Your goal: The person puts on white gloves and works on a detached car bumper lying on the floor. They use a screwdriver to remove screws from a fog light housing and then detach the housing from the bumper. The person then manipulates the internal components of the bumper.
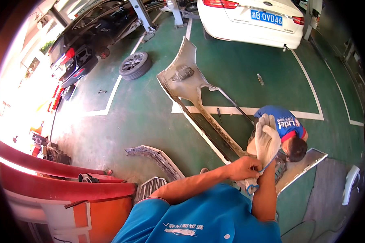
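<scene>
Two hands meet at the lower right of the head view, in front of the wearer's blue shirt (198,214). The left hand (246,168) is bare, its grip clamped with bent fingers on the lower edge of a pale work glove (268,148). That glove covers the right hand (266,139), whose grip is apart from any object: the fingers point up, straight and close together, with the thumb lying in front. Just below the left hand hangs a second pale piece with a blue edge (252,188); whether it is another glove cannot be told.

Beyond the gloved hand, a co-worker in a blue top (278,117) bends low beside a large grey body panel (186,87), which stretches across the green floor (109,133). A smaller curved strip (160,160) lies left of the forearms, near a slatted grille (150,188). Farther off are a loose wheel (134,65), a small bottle (260,79), a black car (91,32) and a white car (247,24). At the left stands a red-and-orange unit (109,214)
</scene>
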The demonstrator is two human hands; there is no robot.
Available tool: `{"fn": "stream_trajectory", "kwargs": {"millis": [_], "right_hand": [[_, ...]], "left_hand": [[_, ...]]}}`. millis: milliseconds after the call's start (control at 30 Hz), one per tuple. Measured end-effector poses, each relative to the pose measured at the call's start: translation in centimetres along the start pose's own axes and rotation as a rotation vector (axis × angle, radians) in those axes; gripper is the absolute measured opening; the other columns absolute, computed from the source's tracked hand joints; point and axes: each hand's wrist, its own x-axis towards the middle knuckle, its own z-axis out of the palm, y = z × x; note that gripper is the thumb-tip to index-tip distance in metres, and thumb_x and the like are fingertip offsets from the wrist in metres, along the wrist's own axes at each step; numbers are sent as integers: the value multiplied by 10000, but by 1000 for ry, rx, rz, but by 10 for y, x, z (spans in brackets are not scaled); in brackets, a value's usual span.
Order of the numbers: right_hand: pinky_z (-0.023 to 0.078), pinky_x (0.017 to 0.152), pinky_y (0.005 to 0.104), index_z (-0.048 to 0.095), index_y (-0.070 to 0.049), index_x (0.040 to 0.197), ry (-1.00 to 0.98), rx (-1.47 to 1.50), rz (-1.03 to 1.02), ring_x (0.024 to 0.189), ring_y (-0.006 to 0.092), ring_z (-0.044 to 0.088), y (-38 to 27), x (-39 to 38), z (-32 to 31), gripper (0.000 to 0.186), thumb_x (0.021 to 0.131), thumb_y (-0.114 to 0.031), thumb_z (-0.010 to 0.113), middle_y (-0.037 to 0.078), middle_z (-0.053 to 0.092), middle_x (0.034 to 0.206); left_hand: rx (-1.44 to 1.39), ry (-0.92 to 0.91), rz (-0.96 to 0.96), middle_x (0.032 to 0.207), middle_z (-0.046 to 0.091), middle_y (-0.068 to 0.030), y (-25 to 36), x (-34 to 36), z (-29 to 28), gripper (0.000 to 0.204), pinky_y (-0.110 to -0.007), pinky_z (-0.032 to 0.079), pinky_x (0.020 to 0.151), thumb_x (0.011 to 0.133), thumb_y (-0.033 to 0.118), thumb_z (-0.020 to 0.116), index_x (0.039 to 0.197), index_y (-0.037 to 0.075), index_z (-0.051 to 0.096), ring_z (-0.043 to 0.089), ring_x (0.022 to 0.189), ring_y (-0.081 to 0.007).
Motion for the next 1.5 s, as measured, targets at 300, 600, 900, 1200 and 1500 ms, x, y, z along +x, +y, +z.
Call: {"fn": "stream_trajectory", "kwargs": {"millis": [300, 600, 900, 1200, 1500], "right_hand": [[522, 1102, 439, 530, -27, 1498, 385, -312, 299, 1291, 312, 622, -13, -55, -16, 527, 1055, -301, 608, 171, 622, 1440], [546, 791, 291, 680, 7, 1293, 343, -831, 750, 936, 132, 683, 75, -102, -1, 444, 962, -285, 724, 78, 738, 1096], [502, 564, 265, 773, -10, 1042, 454, -778, 672, 701, 118, 669, 79, -105, -33, 321, 973, -323, 758, 84, 761, 917], [575, 715, 361, 707, -17, 1239, 597, -1442, 248, 822, 268, 729, 73, -107, -35, 435, 951, -341, 739, 126, 755, 960], [532, 893, 436, 693, -81, 1310, 235, -1258, 610, 1009, 366, 701, 41, -90, 52, 400, 998, -328, 648, 164, 751, 1106]], "left_hand": [[-17, 528, -89, 1025, 735, -86, -30, -1, -13, 233, -339, 571, 828, 1006, 172, 716, 1187, 25, 736, 687, 940, -166], [-1094, 463, -166, 1280, 688, -73, -122, -110, -63, 558, -426, 514, 1057, 1061, 454, 623, 1482, 97, 545, 658, 1198, -233], [-886, 728, -214, 1195, 728, -121, -116, -143, -95, 327, -437, 577, 991, 1000, 169, 641, 1289, 15, 635, 712, 1118, -277], [-784, 784, -194, 1203, 726, -164, -107, -135, -100, 256, -456, 614, 932, 970, 86, 636, 1207, -11, 635, 736, 1065, -301], [-517, 637, -225, 1179, 709, -167, -90, -77, -26, 256, -425, 620, 942, 1006, 103, 672, 1207, -42, 609, 727, 1087, -255]]}}
